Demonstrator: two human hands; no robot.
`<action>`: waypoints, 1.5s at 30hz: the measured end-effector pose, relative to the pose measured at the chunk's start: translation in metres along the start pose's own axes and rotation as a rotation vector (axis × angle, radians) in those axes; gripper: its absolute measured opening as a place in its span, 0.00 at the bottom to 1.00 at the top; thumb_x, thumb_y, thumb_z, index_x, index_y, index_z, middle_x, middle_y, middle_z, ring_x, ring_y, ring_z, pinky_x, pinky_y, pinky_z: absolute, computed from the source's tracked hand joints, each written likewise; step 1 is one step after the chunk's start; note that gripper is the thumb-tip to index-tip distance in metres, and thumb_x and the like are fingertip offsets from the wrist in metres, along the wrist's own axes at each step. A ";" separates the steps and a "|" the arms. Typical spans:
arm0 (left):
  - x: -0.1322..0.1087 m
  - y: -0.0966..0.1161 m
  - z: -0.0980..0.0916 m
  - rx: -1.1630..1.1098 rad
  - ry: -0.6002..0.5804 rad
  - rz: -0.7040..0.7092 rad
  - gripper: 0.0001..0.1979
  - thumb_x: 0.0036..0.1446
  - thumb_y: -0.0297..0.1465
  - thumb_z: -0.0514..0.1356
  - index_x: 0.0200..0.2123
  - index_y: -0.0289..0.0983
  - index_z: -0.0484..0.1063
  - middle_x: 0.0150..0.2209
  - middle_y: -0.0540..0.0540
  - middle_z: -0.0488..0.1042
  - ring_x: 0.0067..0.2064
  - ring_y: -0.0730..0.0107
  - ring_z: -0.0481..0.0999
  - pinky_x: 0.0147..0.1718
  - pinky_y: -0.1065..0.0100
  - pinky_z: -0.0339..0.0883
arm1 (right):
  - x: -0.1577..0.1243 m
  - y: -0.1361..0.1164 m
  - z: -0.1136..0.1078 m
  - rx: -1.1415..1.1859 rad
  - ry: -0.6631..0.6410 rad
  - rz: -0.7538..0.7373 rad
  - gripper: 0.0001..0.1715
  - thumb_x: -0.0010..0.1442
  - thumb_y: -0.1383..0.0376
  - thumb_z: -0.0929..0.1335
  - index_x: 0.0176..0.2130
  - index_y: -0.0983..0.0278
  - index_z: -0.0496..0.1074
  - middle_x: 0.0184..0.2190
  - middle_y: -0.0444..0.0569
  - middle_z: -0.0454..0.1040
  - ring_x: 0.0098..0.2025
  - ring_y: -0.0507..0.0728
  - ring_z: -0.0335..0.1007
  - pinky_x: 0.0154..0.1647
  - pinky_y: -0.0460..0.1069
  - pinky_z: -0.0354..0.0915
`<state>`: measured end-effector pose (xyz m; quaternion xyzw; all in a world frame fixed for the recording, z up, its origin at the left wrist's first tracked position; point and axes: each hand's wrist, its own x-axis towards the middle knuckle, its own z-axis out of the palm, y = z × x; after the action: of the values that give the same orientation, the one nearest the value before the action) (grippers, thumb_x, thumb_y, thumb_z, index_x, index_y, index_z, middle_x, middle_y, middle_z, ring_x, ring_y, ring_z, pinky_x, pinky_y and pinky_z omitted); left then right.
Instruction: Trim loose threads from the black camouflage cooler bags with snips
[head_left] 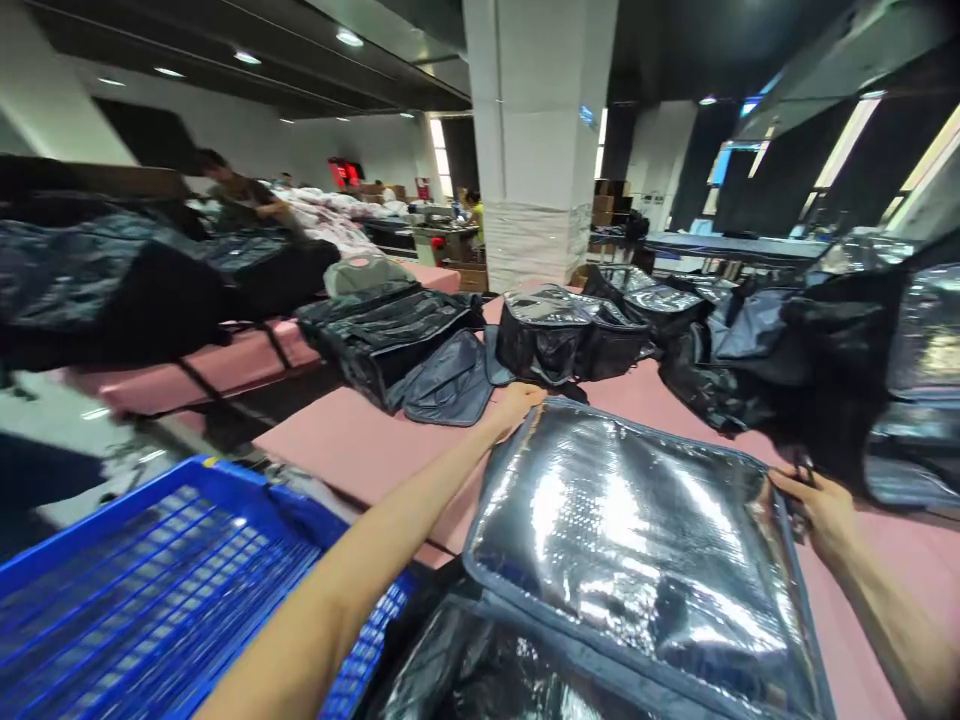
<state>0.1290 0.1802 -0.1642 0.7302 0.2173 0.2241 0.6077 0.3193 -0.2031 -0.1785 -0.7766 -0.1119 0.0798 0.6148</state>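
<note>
A black insulated bag lies in front of me with its lid laid back, the shiny silver foil lining facing up. My left hand is closed on the far left corner of that lid, pinching its dark edging. At the far right side, my right hand grips the lid's edge between thumb and fingers. A small dark tool, seemingly snips, shows against the right hand; its shape is partly hidden. The bag's lower part runs out of view at the bottom.
A blue plastic crate stands at the left. On the pink-topped table are more black bags, foil-lined bags and a dark pile at the right. A white pillar rises behind; a person stands far left.
</note>
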 end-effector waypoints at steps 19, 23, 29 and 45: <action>-0.073 0.052 -0.019 -0.004 0.070 0.193 0.19 0.43 0.45 0.61 0.23 0.33 0.71 0.19 0.51 0.65 0.22 0.77 0.61 0.21 0.75 0.54 | -0.083 -0.046 0.026 -0.664 0.373 -0.753 0.30 0.60 0.42 0.58 0.37 0.61 0.74 0.36 0.49 0.75 0.34 0.58 0.70 0.31 0.50 0.57; -0.081 0.054 -0.020 0.016 0.088 0.198 0.19 0.44 0.45 0.60 0.23 0.33 0.70 0.20 0.52 0.64 0.22 0.77 0.60 0.21 0.75 0.53 | -0.082 -0.042 0.032 -0.638 0.376 -0.795 0.28 0.63 0.45 0.58 0.35 0.60 0.76 0.36 0.46 0.76 0.31 0.55 0.70 0.30 0.49 0.57; -0.085 0.056 -0.021 -0.003 0.081 0.188 0.19 0.44 0.46 0.60 0.25 0.33 0.70 0.21 0.51 0.66 0.23 0.76 0.62 0.22 0.75 0.55 | -0.077 -0.045 0.037 -0.665 0.352 -0.802 0.26 0.63 0.47 0.59 0.35 0.60 0.76 0.35 0.47 0.76 0.33 0.56 0.70 0.30 0.49 0.56; -0.087 0.057 -0.022 -0.021 0.103 0.177 0.18 0.42 0.44 0.60 0.23 0.32 0.70 0.21 0.52 0.66 0.24 0.76 0.62 0.24 0.75 0.54 | -0.070 -0.045 0.037 -0.596 0.332 -0.753 0.25 0.61 0.47 0.60 0.35 0.61 0.76 0.33 0.47 0.76 0.30 0.57 0.70 0.29 0.49 0.57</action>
<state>0.0482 0.1367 -0.1096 0.7275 0.1806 0.3167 0.5812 0.2395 -0.1778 -0.1445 -0.8262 -0.3028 -0.3075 0.3620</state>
